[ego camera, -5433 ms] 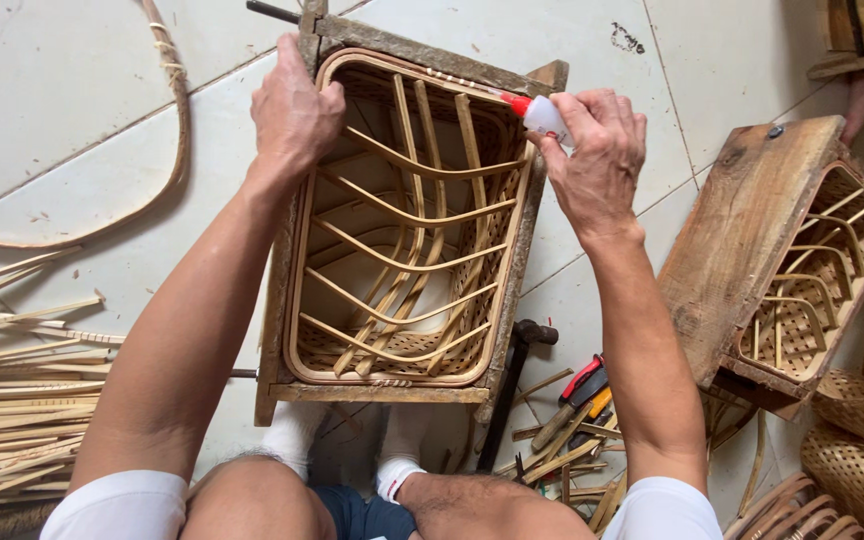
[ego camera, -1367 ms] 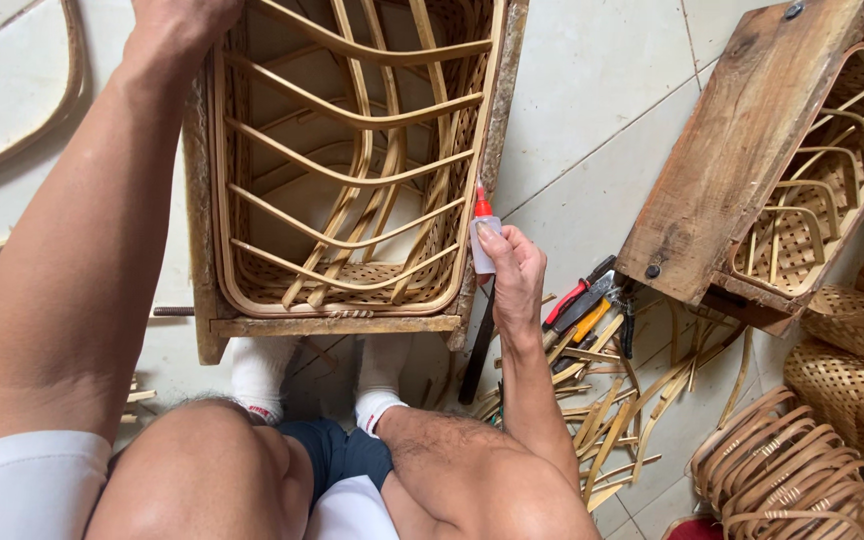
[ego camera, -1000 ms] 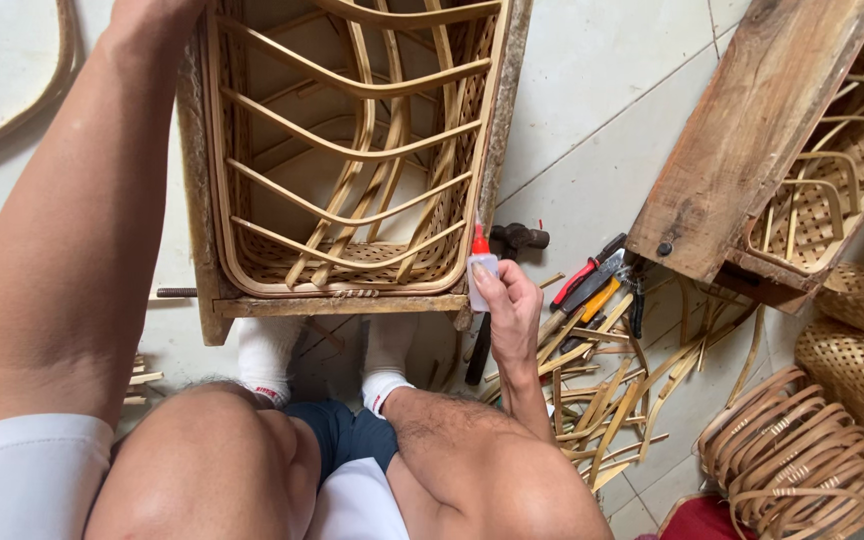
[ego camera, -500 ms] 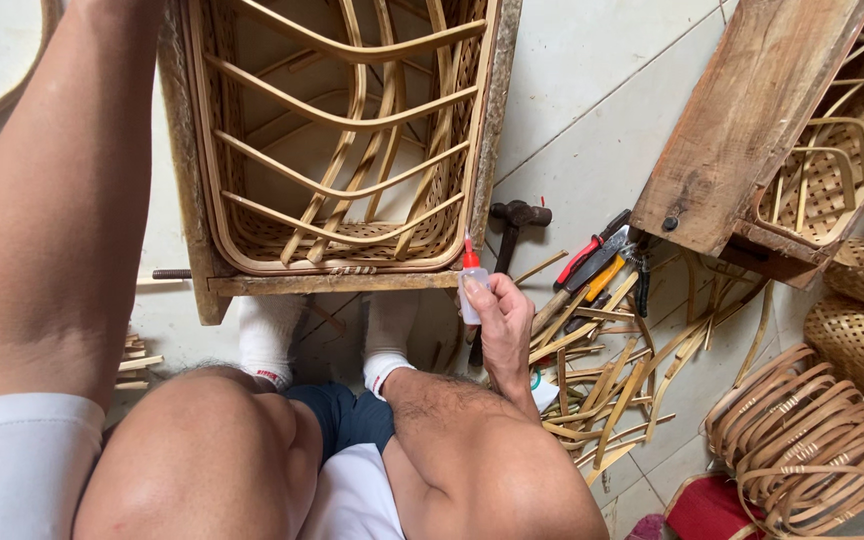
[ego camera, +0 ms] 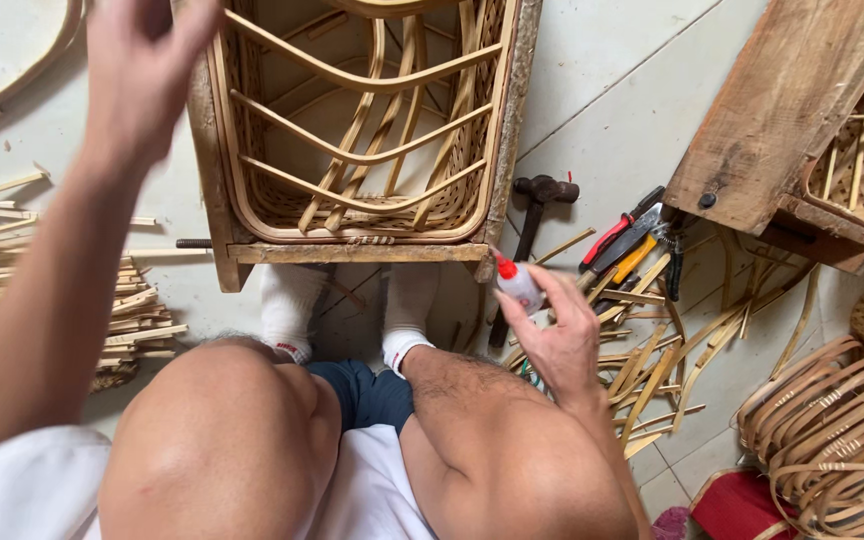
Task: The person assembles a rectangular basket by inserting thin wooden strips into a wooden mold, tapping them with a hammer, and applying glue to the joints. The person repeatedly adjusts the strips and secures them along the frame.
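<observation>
Right hand point(ego camera: 557, 335) grips small red-capped glue bottle point(ego camera: 516, 283) at wooden frame's point(ego camera: 362, 253) lower right corner (rattan basket point(ego camera: 352, 120) inside); left hand point(ego camera: 142, 70) blurred, open, holding nothing.

A rattan-weaving workshop on a pale tiled floor point(ego camera: 612, 90): a wooden mould frame point(ego camera: 512, 130) holds a half-woven basket point(ego camera: 362, 150), cane strips point(ego camera: 42, 300) lie piled at left, finished baskets point(ego camera: 832, 430) at right, with a hammer point(ego camera: 537, 205) and pliers point(ego camera: 627, 235) near.
</observation>
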